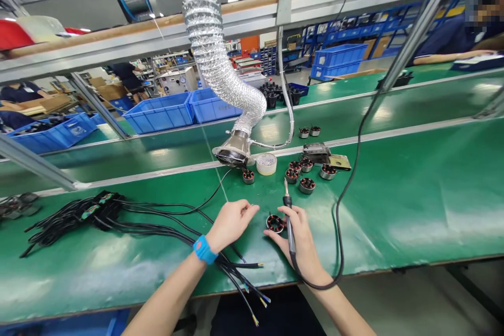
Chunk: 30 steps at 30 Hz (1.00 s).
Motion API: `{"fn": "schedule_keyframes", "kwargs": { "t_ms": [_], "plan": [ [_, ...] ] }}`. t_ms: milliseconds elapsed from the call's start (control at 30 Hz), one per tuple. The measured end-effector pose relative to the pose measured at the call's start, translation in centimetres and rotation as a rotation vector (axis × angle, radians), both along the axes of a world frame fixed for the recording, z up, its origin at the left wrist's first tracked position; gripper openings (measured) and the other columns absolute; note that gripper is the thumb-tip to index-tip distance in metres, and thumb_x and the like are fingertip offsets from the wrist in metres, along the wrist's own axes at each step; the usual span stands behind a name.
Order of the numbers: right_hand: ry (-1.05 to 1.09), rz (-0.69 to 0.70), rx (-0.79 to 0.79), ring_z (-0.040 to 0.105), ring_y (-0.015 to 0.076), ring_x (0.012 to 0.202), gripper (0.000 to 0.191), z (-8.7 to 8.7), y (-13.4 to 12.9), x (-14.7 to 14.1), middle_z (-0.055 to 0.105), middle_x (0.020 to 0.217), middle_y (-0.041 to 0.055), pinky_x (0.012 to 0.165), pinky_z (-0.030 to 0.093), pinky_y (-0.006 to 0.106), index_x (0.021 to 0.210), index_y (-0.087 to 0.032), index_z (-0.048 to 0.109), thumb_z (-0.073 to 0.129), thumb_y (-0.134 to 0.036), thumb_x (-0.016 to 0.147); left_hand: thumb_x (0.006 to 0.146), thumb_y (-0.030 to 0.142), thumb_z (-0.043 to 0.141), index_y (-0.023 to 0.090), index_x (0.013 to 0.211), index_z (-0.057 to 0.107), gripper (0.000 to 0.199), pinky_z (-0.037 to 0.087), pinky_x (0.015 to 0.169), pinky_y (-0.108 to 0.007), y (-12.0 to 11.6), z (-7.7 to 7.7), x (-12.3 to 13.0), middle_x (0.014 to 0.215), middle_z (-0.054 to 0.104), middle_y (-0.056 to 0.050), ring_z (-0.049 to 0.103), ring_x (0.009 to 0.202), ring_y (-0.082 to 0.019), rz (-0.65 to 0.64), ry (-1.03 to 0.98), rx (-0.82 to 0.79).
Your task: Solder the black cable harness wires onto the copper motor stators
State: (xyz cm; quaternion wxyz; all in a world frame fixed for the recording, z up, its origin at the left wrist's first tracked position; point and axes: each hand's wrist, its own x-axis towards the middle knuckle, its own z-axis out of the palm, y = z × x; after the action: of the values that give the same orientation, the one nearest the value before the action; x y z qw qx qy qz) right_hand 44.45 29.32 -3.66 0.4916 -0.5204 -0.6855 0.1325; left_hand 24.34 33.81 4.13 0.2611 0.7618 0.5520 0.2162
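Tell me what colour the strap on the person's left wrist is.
Bright blue, shown clearly in the head view: the wrist strap just behind the left hand.

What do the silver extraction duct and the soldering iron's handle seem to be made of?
The duct looks like ribbed aluminium foil, bright and crinkled. The soldering iron's handle looks like matte black plastic or rubber, dull, without metallic shine.

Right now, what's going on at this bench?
A person at a green bench holds a soldering iron in the right hand, close beside a small motor stator. The left hand, wearing a blue wrist strap, is just left of the stator, above a bundle of black cables. More stators sit further up the bench, near a fume extractor nozzle. Another person's arm rests at the far bench.
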Motion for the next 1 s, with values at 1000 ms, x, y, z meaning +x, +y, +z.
{"fn": "schedule_keyframes", "kwargs": {
  "t_ms": [1000],
  "plan": [
    [0.076, 0.174, -0.021, 0.06, 0.0257, 0.108, 0.038, 0.2, 0.3, -0.8, 0.049, 0.124, 0.0093, 0.094, 0.055, 0.04, 0.128, -0.026, 0.05, 0.067, -0.034, 0.095, 0.081, 0.06, 0.064, 0.013, 0.065, 0.06, 0.049, 0.028, 0.051, -0.023, 0.8, -0.8, 0.6, 0.055, 0.052, 0.002, 0.041, 0.051, -0.007, -0.082, -0.412, -0.502]
  ]
}}
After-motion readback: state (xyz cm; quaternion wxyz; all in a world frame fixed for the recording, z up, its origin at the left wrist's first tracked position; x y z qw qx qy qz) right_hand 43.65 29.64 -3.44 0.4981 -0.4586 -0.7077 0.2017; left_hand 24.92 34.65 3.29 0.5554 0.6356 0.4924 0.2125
